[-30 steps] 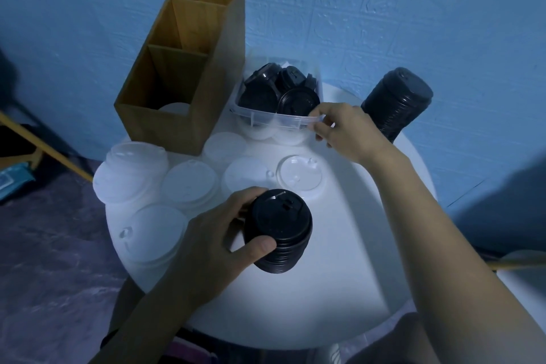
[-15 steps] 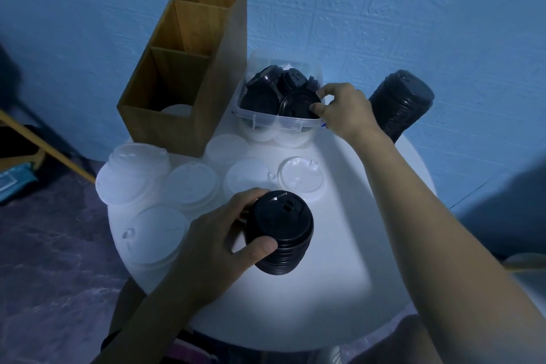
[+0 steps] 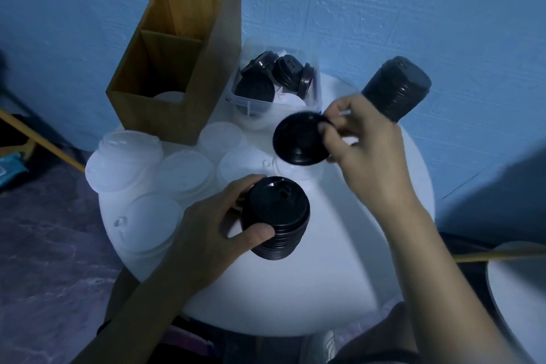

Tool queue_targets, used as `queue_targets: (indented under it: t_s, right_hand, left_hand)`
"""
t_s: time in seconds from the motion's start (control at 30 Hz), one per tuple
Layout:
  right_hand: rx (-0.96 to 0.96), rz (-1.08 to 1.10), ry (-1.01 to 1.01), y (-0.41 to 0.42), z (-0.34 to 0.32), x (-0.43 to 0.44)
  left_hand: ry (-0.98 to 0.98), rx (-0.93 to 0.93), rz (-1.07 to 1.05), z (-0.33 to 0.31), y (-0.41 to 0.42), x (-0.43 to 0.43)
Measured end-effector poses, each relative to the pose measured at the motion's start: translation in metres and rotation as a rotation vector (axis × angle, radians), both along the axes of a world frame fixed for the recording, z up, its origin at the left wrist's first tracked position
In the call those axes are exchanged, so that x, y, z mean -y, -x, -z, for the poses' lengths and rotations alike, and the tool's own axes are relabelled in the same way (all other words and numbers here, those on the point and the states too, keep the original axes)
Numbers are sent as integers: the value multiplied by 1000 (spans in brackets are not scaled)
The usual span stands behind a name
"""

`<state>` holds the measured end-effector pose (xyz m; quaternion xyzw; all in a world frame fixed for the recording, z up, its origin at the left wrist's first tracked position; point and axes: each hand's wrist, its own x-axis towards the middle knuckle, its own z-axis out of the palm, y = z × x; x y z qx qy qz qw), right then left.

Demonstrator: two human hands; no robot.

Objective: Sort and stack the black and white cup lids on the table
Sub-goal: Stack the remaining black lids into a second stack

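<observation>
My left hand (image 3: 212, 233) grips a stack of black lids (image 3: 276, 219) standing near the middle of the round white table (image 3: 339, 275). My right hand (image 3: 363, 142) pinches a single black lid (image 3: 300, 139) by its edge, held above the table between the stack and the clear plastic tub (image 3: 274, 97). The tub holds several more loose black lids (image 3: 266, 80) over some white ones. White lids (image 3: 183, 171) lie in low stacks across the table's left half. A second tall stack of black lids (image 3: 396, 86) leans at the back right.
A wooden two-compartment box (image 3: 174, 68) stands at the back left against the blue wall, with a white lid in its near compartment. The table edge drops off on every side. A yellow rod crosses at the left and another at the right.
My right hand has come back out of the tub toward me with one black lid pinched in its fingers. The left hand stays on the black stack.
</observation>
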<state>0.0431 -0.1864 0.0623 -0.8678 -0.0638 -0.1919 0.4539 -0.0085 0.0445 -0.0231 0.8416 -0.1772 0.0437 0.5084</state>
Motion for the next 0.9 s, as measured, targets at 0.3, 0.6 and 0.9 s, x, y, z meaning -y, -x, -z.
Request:
queue_targets:
  t_s: [0.3,0.6,0.9]
  right_hand:
    - [-226,-330,-4,71,35,-1]
    - [-321,-313,-204,72,31,-18]
    - [-381,-369,-94,66,25,-12]
  left_hand:
    - [38,-47,-25,-1,-1,4]
    - [-16,-56,3,-11,2,7]
    - [-36,-73,40,-15,2,9]
